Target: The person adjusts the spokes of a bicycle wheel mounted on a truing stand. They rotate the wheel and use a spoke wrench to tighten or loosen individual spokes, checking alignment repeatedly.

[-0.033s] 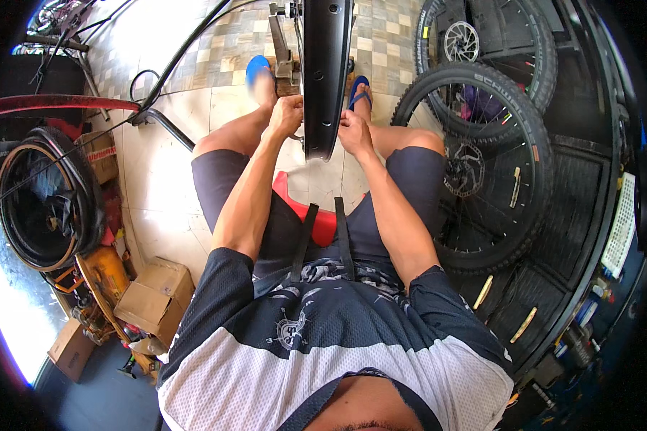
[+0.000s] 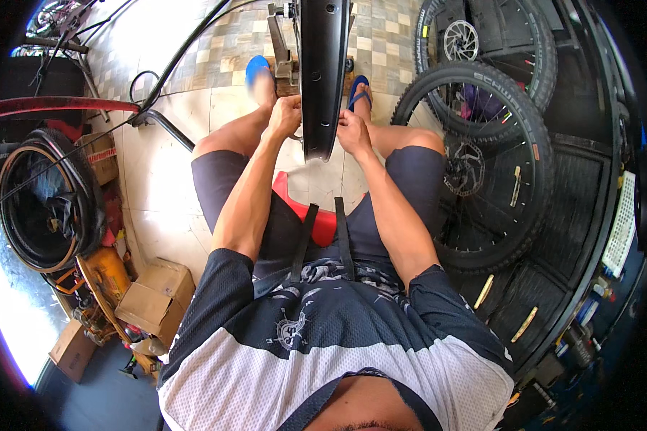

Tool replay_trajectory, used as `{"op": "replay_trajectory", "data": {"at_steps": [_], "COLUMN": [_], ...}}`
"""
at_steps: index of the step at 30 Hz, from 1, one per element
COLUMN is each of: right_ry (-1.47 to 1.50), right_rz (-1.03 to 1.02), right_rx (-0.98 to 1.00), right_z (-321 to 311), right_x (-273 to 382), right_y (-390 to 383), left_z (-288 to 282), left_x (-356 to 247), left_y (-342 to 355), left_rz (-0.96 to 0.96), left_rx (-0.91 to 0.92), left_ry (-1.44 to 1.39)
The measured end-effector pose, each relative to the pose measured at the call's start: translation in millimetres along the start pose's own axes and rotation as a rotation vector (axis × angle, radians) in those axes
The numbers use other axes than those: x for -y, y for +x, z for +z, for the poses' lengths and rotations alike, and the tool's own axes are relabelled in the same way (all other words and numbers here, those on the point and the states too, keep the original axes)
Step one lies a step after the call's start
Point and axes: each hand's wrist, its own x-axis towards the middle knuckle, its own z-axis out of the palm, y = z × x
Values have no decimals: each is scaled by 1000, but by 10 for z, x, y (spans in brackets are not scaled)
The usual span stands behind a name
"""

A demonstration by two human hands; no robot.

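Observation:
A black bicycle wheel rim [image 2: 319, 108] without a tyre stands upright in front of me, seen edge-on, with holes along its channel. At its left edge is my left hand [image 2: 286, 117], its fingers closed and their tips partly hidden by the rim. Along the right edge, my right hand [image 2: 352, 133] has thumb and fingers pinched together close to the rim. What lies between the fingertips of either hand is too small to make out. A metal wheel stand [image 2: 281, 50] shows beside the rim's far part, between my feet.
Two wheels with knobby tyres [image 2: 535, 169] and disc rotors lean at the right. On the left are a stack of tyres and rims [image 2: 79, 201], a cardboard box [image 2: 153, 298] and a red bar [image 2: 65, 105]. Something red [image 2: 322, 224] shows between my thighs.
The rim sits very slightly farther left than before. My hands keep nearly the same position beside it.

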Motion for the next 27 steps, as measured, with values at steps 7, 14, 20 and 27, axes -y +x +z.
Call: {"op": "replay_trajectory", "data": {"at_steps": [7,14,20,27], "right_ry": [26,-60,-65,-82], "right_rz": [37,30,-16,-60], "right_rx": [-8,48,111,141], "right_z": [154,112,64,19], "right_x": [-9,156,311,348], "right_y": [169,104,59,39], "left_z": [-130,-91,-109,-148], "left_x": [60,-815,-969,-639], "left_y": [70,-452,-522,-403], "left_rz": [240,-34,-109,-119], "left_rx": [114,98,219,159], "left_ry": [-54,-395,-278,-61]}}
